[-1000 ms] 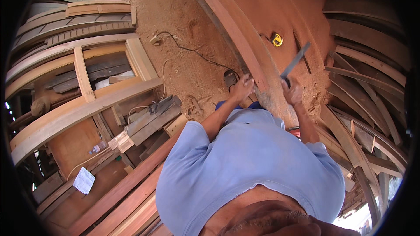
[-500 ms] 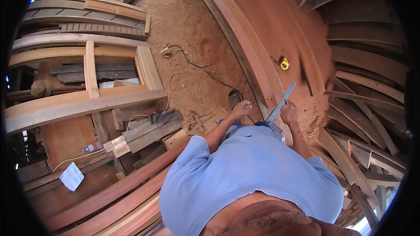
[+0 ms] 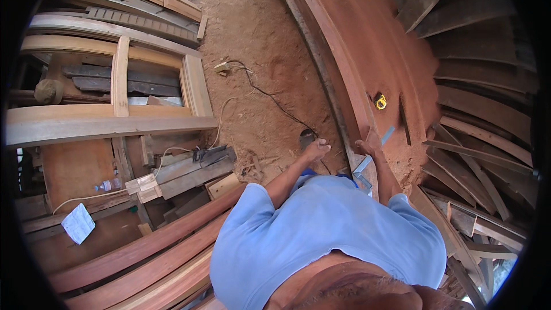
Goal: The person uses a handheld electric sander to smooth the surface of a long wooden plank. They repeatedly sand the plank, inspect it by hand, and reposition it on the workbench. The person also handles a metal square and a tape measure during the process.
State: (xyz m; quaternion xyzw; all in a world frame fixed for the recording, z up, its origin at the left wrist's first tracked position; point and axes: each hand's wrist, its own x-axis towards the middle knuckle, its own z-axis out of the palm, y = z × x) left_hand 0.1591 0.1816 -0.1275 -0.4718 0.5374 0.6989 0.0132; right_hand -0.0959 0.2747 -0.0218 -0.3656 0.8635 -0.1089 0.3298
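Note:
My left hand (image 3: 317, 149) is closed, fingers curled, left of the bench's near end; whether it holds anything small is hidden. My right hand (image 3: 369, 141) grips the near end of a long reddish wooden plank (image 3: 333, 40), which stands tilted along the bench's left edge. Under my right wrist lies a metal try square: its pale stock (image 3: 363, 165) shows close to my shirt, its bluish blade (image 3: 388, 134) beyond the wrist. Farther up, a yellow tape measure (image 3: 380, 101) rests on the dusty bench surface (image 3: 396, 69).
A wooden frame (image 3: 120, 74) lies over stacked timber at left. A dark cable and a power socket block (image 3: 222, 67) lie on the sawdust floor (image 3: 258, 28). A plastic bottle (image 3: 108, 185) and a paper sheet (image 3: 78, 223) are at lower left. Boards (image 3: 488, 103) lean along the right.
My right hand has moved left from beside the square's blade onto the plank's end. The plank has turned, showing more of its left side. The square sits lower, partly covered by my wrist.

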